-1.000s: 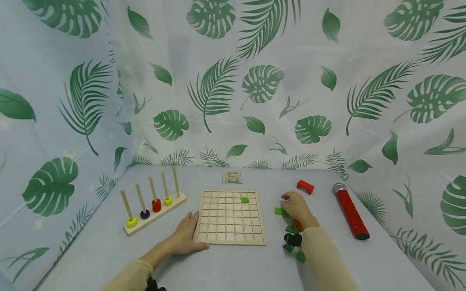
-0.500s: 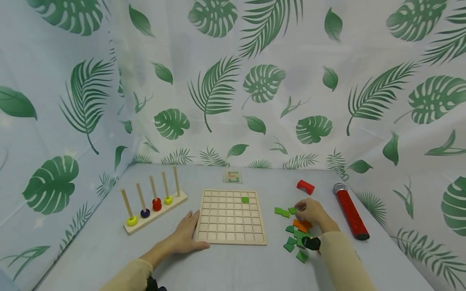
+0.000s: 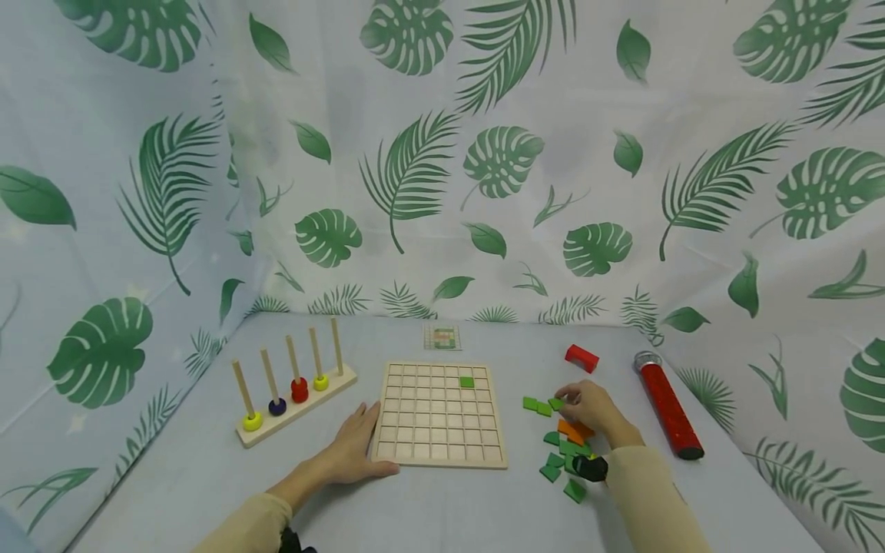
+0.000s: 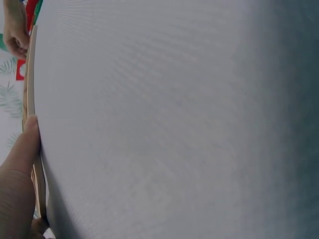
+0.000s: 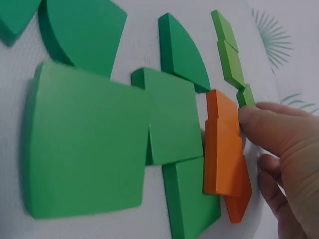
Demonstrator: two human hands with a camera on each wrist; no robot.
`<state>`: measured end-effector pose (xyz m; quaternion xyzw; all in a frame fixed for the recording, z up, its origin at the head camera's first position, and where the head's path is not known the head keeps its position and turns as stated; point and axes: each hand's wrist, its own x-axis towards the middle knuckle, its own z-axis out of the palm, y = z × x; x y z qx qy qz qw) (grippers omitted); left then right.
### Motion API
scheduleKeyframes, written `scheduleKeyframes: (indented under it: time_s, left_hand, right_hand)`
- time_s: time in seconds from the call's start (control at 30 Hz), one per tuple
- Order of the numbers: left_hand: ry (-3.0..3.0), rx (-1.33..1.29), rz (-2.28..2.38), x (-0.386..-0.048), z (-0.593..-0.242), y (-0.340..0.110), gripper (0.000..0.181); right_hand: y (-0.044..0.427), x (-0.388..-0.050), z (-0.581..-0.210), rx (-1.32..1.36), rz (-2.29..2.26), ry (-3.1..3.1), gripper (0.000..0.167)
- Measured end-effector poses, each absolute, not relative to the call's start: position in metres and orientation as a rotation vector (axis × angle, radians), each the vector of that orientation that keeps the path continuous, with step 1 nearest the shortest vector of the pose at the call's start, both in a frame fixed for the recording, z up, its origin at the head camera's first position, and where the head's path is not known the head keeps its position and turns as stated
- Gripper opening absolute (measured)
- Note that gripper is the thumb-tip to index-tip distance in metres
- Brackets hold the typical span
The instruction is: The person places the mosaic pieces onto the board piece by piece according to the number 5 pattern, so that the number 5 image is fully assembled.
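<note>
My left hand [image 3: 354,447] rests at the near left corner of the wooden grid board [image 3: 437,465], fingers along its left side and thumb at its front edge. In the left wrist view the thumb [image 4: 22,149] lies against the board's rim. One light green square tile [image 3: 467,382] sits in a cell toward the board's far right. My right hand [image 3: 596,408] pinches another light green tile [image 5: 245,96] at the table, its thumb tip on it. Two light green tiles [image 3: 544,410] lie left of those fingers. Orange tiles [image 5: 223,157] and darker green tiles [image 5: 87,144] lie nearer.
At left stands a wooden peg stand [image 3: 304,411] with coloured beads. A small pattern card [image 3: 442,337] lies beyond the board. A red arch block [image 3: 582,358] is behind my right hand; a red tube [image 3: 669,411] lies farther right. Leaf-printed cloth [image 3: 429,169] hangs behind.
My right hand has moved right from over the two light green tiles to another light green tile beside them, uncovering the orange and green pile. The left hand stays still.
</note>
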<state>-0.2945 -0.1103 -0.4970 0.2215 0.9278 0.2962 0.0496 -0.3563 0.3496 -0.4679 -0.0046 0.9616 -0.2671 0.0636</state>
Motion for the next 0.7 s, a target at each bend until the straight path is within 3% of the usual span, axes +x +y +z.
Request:
scheduleKeyframes:
  time_s: [0.4, 0.7]
  left_hand:
    - [2.820, 0.628, 0.933, -0.293, -0.499, -0.112, 0.114]
    - [2.824, 0.638, 0.934, -0.291, -0.494, -0.110, 0.113]
  right_hand:
    - [0.339, -0.354, -0.462, 0.078, -0.889, 2.897, 0.030]
    - [0.317, -0.363, -0.457, -0.068, -0.911, 3.046, 0.023]
